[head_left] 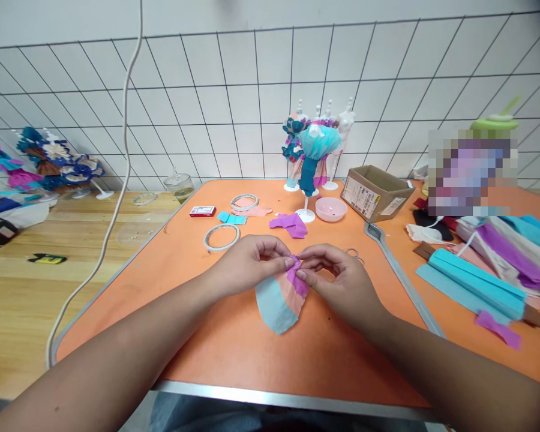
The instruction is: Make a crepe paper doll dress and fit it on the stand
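Between my hands is a fan-shaped piece of crepe paper [276, 305], light blue, peach and purple in bands, gathered at its purple top. My left hand [256, 264] pinches that gathered edge with thumb and fingertips. From the other side, my right hand [342, 282] grips the purple part with thumb and fingers. A purple crepe paper scrap [290, 224] lies just beyond my hands. Two rolls of tape lie to the left, the nearer tape roll [222, 237] beside my left hand. Scissors [354, 255] are partly hidden behind my right hand.
Small mannequins in paper dresses [315, 150] stand at the back, near a pink bowl [331, 209] and a cardboard box [375, 192]. Crepe paper rolls [481, 282] are piled at right. A red-and-white small box [202, 211] lies at left; a white cable [126, 120] hangs there.
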Action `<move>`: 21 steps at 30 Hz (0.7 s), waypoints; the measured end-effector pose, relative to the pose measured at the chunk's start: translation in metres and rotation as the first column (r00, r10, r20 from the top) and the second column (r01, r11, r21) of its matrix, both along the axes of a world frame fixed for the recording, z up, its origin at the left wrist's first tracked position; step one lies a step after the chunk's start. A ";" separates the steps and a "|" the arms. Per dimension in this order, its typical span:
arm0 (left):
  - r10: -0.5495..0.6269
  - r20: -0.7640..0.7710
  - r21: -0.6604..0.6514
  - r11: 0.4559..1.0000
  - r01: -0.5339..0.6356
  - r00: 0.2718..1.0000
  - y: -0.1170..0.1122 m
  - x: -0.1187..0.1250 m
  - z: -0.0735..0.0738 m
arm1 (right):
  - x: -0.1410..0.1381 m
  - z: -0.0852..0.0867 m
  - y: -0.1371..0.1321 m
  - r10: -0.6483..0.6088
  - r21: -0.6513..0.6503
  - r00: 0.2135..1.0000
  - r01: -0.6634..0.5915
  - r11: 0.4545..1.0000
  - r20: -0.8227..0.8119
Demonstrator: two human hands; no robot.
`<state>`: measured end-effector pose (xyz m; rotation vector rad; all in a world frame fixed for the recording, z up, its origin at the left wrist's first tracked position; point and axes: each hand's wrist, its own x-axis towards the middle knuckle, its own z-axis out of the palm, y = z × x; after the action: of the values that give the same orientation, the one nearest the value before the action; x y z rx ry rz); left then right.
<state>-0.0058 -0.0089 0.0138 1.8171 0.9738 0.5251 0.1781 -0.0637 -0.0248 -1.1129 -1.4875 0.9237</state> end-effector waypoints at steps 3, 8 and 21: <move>-0.009 0.051 -0.048 0.999 0.012 0.999 -0.001 0.001 -0.001 | 0.000 0.000 0.000 -0.017 0.035 1.000 0.016 0.999 0.023; -0.016 0.094 -0.064 0.998 0.022 0.995 -0.001 0.002 -0.004 | 0.000 0.001 0.000 -0.063 -0.003 0.998 0.063 0.998 0.025; 0.029 -0.002 0.124 0.992 -0.028 1.000 -0.002 0.003 -0.004 | 0.002 0.005 0.002 -0.002 -0.248 0.986 -0.039 0.968 -0.166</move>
<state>-0.0027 -0.0106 0.0099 1.9172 0.9901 0.6117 0.1799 -0.0622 -0.0195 -1.1728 -1.2725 1.2129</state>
